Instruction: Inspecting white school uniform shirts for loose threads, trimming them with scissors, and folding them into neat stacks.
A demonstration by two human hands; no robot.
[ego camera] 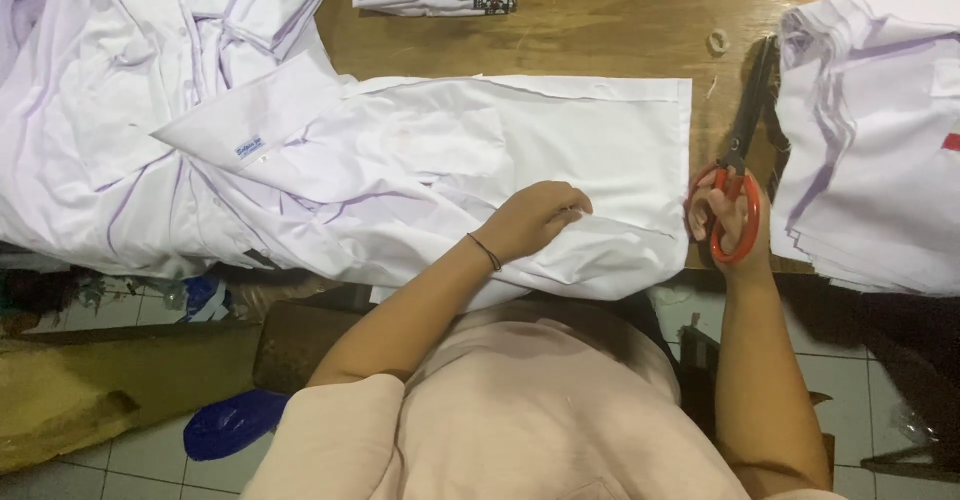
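Wooden bench [600, 20]: white shirt [480, 160] spread flat beneath the left hand [535, 218], whose fingers pinch a fold near the hem to steady it, while the right hand [725, 222], just beside the hem, grips red-handled scissors [740, 150], blades pointing away.

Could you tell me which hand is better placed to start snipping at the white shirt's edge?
Probably the right hand: its fingers are already through the red handles of the scissors, just beside the hem of the white shirt. The left hand holds no tool and grips the cloth.
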